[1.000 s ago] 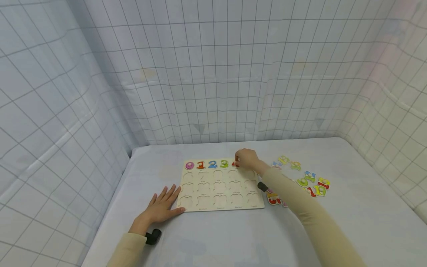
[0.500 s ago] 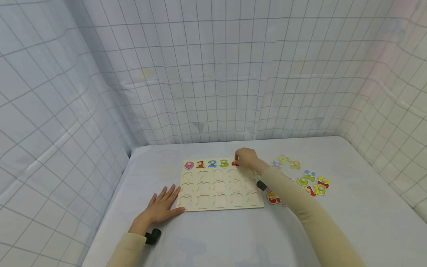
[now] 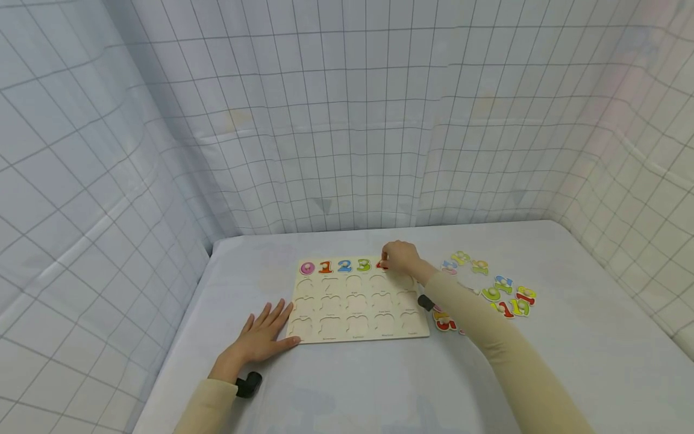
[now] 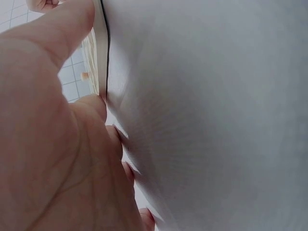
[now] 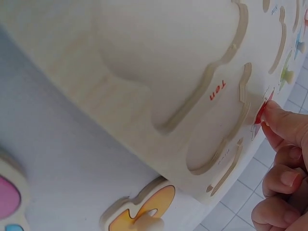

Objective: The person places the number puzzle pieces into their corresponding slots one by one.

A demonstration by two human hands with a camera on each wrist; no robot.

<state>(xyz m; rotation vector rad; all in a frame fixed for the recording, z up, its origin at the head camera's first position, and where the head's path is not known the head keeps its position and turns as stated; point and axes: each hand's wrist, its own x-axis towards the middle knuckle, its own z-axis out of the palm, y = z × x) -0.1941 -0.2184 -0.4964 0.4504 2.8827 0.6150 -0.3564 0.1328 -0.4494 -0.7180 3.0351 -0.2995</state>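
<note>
A pale wooden number puzzle board (image 3: 343,325) lies flat on the table. Its top row holds a pink 0 (image 3: 306,269), a red-orange 1 (image 3: 326,267), a blue 2 (image 3: 344,266) and a green 3 (image 3: 364,265); the lower rows show bare recesses. My right hand (image 3: 401,257) pinches the red 4 piece (image 3: 381,264) at the fourth recess of that row. In the right wrist view, thumb and finger meet on this red piece (image 5: 260,113), mostly hidden by them. My left hand (image 3: 261,339) lies spread at the board's left edge, its thumb against the front corner.
Loose number pieces (image 3: 503,284) are scattered right of the board, some partly under my right forearm. An orange piece (image 5: 164,196) lies close beside the board's edge in the right wrist view. Grid-patterned white cloth (image 3: 347,150) hangs behind the table and on both sides.
The view has shifted very slightly. Both hands stay where they were, the right fingers still on the red 4 piece.
</note>
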